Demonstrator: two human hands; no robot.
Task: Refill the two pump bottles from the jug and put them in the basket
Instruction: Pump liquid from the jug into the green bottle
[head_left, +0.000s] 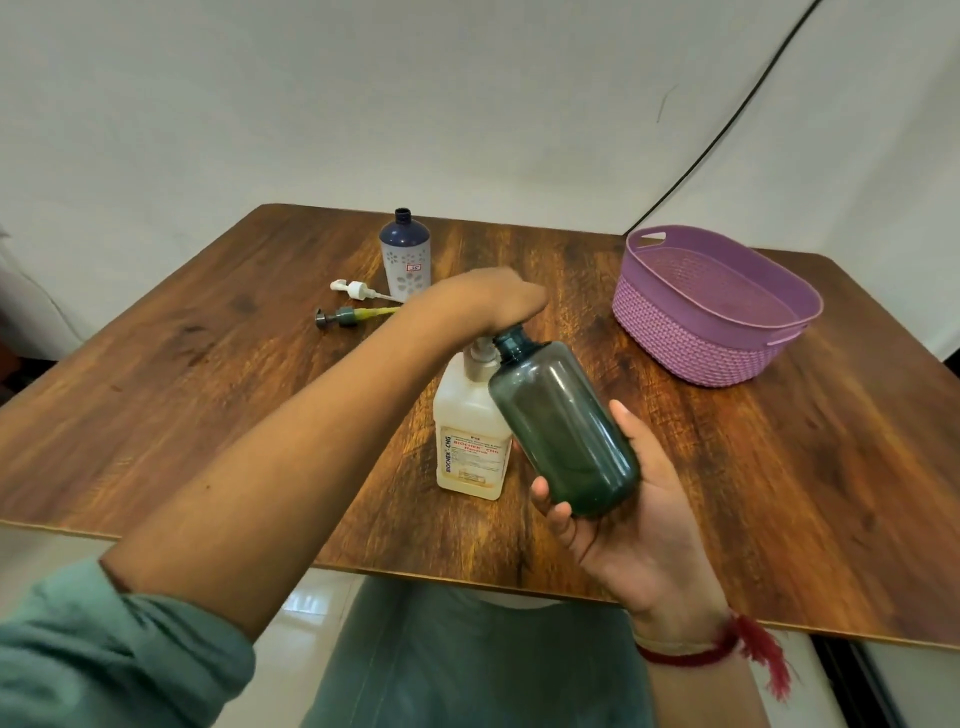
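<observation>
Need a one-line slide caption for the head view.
Right hand tilts green bottle to the jug's pump while left hand presses it; basket waits.

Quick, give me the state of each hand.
Left hand: closed, pressing down on the jug's pump.
Right hand: closed, holding the green bottle tilted.

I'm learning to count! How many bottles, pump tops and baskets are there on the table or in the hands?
Bottles: 3, the green bottle held in the right hand, the white-and-blue bottle, and the pale jug under the left hand.
Loose pump tops: 2, a white pump top and a grey pump top.
Baskets: 1, the purple basket.
Total: 6
</observation>
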